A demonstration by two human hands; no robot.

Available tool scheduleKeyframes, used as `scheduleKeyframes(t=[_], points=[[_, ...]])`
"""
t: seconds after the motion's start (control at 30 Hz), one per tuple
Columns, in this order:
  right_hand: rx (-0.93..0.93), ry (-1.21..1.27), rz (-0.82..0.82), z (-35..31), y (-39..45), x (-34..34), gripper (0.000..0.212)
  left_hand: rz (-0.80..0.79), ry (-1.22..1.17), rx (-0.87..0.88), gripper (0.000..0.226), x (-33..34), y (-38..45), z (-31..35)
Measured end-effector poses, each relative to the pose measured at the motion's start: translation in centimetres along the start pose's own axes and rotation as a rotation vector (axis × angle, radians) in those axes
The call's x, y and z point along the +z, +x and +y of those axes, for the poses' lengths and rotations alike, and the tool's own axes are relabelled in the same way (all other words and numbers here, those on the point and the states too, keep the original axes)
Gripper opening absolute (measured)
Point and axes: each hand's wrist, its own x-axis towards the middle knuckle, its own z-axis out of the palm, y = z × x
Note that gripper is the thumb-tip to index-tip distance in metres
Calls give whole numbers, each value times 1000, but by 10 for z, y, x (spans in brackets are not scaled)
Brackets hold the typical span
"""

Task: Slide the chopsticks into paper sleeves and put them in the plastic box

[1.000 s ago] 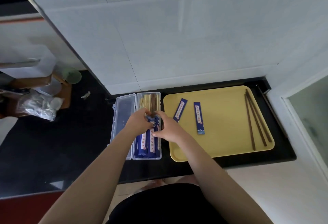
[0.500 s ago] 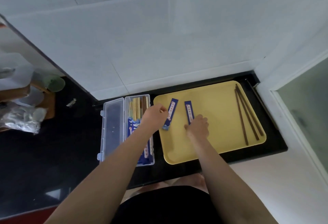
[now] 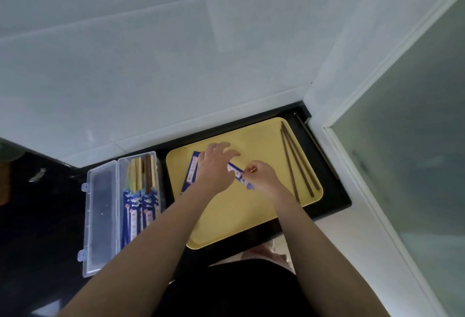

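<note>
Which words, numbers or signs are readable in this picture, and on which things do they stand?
None can be read.
Held sleeve: light printed strip, too blurred.
Sleeve on the tray: light strip with reddish marks, too small.
Sleeves in the box: the same strips, also unreadable.

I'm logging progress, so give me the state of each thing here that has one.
Clear plastic box: lid open, sleeved chopsticks inside.
Blue paper sleeve: empty, lifted, pinched by right hand.
Second blue paper sleeve: flat on yellow tray.
Dark brown chopsticks: bare, on tray.
Left hand: open.
</note>
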Motion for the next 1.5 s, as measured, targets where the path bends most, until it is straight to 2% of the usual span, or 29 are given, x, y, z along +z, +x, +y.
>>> scheduleKeyframes(t=[0.07,0.1,0.23,0.37,0.47,0.6,0.67,0.73,0.8,0.9,1.03,1.17,1.27,1.37,1.5], points=[[-21,129,-95,-7,-4,-20,14,-63,134,52,46,3,10,18],[-22,149,-105,-7,-3,-34,14,-100,128,41,45,6,17,29],[20,220,-102,3,8,-68,10,-171,-138,-49,37,11,31,50],[115,403,-48,15,25,-78,12,-203,-122,-92,29,18,40,60],[141,179,106,20,37,-90,25,-178,-252,-189,27,26,41,61],[109,-478,160,45,47,-97,17,-133,-442,-315,24,33,36,60],[103,-585,126,52,49,-90,18,-97,-515,-363,22,32,35,60],[78,-592,86,51,48,-84,15,-47,-616,-424,19,30,34,58],[36,-519,50,48,47,-81,8,-7,-739,-480,17,28,32,58],[-45,-311,38,36,46,-85,14,17,-850,-552,8,24,29,58],[-164,-30,0,10,37,-100,41,-1,-906,-588,12,29,27,53],[-151,293,-126,-14,24,-116,26,-50,-801,-615,29,31,25,58],[-171,442,-186,-23,18,-123,21,-51,-735,-681,31,33,25,61],[-225,500,-167,-28,12,-127,10,-54,-657,-706,29,36,23,64],[-266,467,10,-30,9,-131,27,-70,-613,-682,25,36,18,65]])
